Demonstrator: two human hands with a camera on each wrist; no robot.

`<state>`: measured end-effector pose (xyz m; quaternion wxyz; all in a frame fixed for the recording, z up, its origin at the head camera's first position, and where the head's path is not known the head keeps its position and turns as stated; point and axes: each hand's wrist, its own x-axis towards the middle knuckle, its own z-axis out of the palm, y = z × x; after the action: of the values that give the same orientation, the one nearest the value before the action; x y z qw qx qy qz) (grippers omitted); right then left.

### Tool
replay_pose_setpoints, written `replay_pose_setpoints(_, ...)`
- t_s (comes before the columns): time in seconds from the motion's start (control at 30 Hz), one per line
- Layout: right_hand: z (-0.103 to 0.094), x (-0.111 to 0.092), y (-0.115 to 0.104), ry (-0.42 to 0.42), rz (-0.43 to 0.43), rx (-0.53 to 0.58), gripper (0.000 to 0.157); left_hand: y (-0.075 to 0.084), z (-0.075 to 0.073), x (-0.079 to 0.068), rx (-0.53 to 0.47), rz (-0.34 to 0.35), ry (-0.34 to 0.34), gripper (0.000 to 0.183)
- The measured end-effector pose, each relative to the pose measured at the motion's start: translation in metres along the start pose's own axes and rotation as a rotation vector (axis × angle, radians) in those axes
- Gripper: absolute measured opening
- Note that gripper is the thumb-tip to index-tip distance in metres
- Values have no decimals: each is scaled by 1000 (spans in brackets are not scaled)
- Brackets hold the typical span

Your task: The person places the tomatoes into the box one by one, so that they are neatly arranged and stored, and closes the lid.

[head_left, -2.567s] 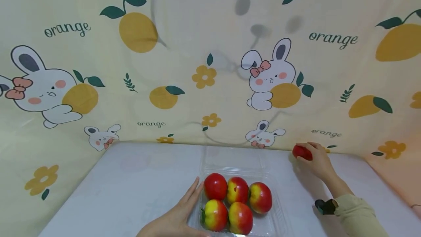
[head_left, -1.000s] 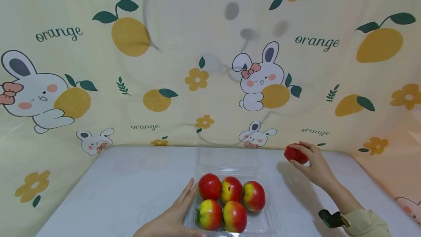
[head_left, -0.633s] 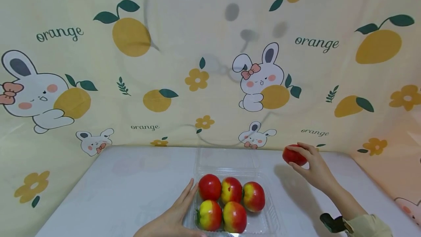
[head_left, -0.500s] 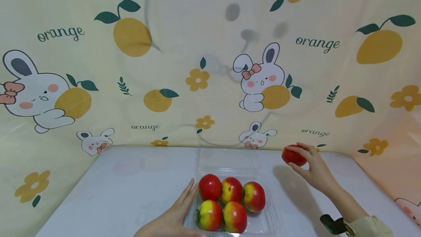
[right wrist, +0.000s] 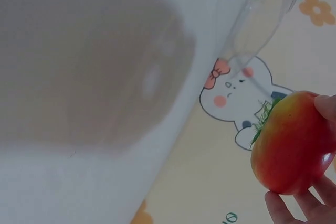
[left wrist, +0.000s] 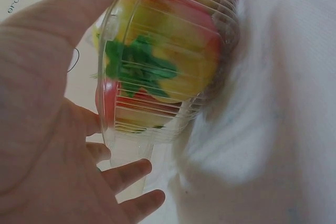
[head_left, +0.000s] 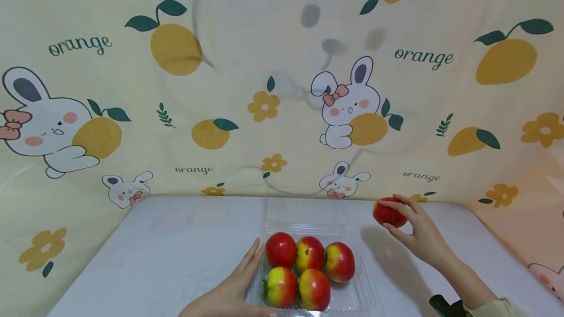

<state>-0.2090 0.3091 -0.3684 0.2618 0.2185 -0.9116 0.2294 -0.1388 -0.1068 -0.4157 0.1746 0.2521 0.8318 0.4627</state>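
In the head view my right hand (head_left: pixel 420 236) holds a red-and-yellow tomato (head_left: pixel 389 213) above the right back of the table, thumb below and fingers over it. The right wrist view shows this tomato (right wrist: pixel 294 142) with a green leafy top. A clear plastic box (head_left: pixel 350 300) stands at the front middle, its lid folded back. Several tomatoes (head_left: pixel 315 290) lie inside in two rows, with bare room at the front right. Along the box's left side rests my left hand (head_left: pixel 231 287), fingers straight, thumb at the near edge. Up close, its palm (left wrist: pixel 37 108) is beside the box wall.
The open lid (head_left: pixel 306 212) lies flat behind the box, toward the back edge. A white cloth (head_left: pixel 176 253) covers the table. Behind it hangs a cream curtain (head_left: pixel 246 62) printed with rabbits and oranges. A dark band (head_left: pixel 445 305) is on the right wrist.
My right hand has lifted the tomato off the back right of the table and moved it left and slightly nearer. The left hand and the boxed tomatoes keep their places.
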Motion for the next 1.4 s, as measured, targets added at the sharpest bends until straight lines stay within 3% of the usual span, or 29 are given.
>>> replay_pose_setpoints(0.47,-4,-8,-16,-22,32,48,52,-1,2,1,-29,-31,-2,113)
replay_pose_setpoints(0.8,-6,-14,-23,-23,2,31,57,-1,2,0,-25,-34,-5,113)
replay_pose_setpoints(1.4,-10,-21,-40,-55,34,126,58,0,2,-1,-29,-23,-4,113)
